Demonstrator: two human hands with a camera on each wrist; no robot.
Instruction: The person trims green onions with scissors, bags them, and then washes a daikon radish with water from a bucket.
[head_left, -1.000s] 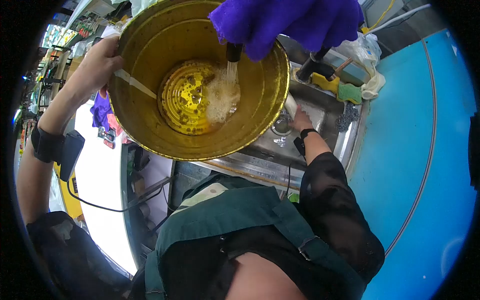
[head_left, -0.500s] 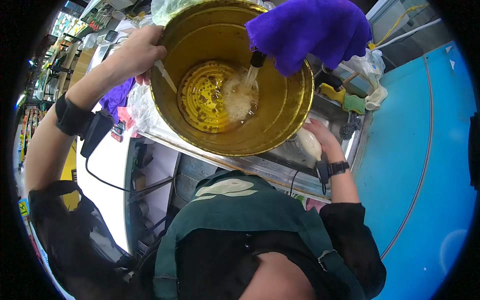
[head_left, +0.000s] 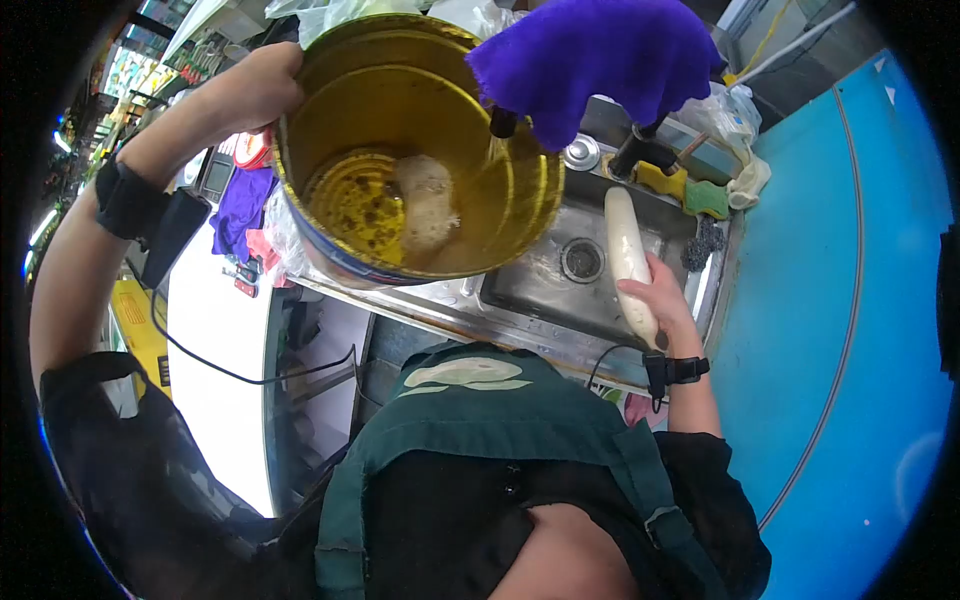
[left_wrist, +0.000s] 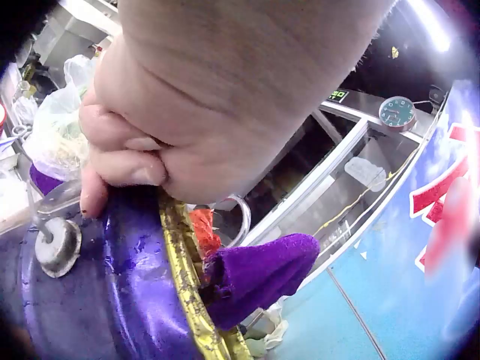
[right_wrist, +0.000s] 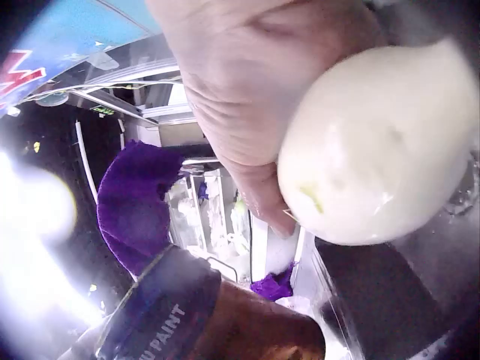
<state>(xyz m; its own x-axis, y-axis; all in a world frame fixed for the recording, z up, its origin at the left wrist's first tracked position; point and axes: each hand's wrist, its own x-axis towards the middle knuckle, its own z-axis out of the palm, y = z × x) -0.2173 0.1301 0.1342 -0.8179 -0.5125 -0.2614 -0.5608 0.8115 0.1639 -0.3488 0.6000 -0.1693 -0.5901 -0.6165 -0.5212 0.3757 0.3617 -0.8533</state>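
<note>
Left hand (head_left: 262,88) gripping the rim of the bucket (head_left: 395,105), which is tilted; foam (head_left: 428,205) inside. Right hand (head_left: 667,300) curled round the near end of a white radish (head_left: 622,235), over the sink (head_left: 530,290), right of the drain (head_left: 582,261). Purple cloth (head_left: 600,70) over the tap (head_left: 503,122), spout above the bucket. Green sponge (head_left: 707,199) and scourer (head_left: 703,247) by the sink's right side.

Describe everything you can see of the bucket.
The bucket looks like metal: round, golden and ridged inside, dark spots at the bottom, purple-blue outside, lettered "PAINT", with a pale round fitting on its side. It tilts, mouth toward the head camera, partly hiding the sink. The left hand grips its rim. Foam lies inside.
</note>
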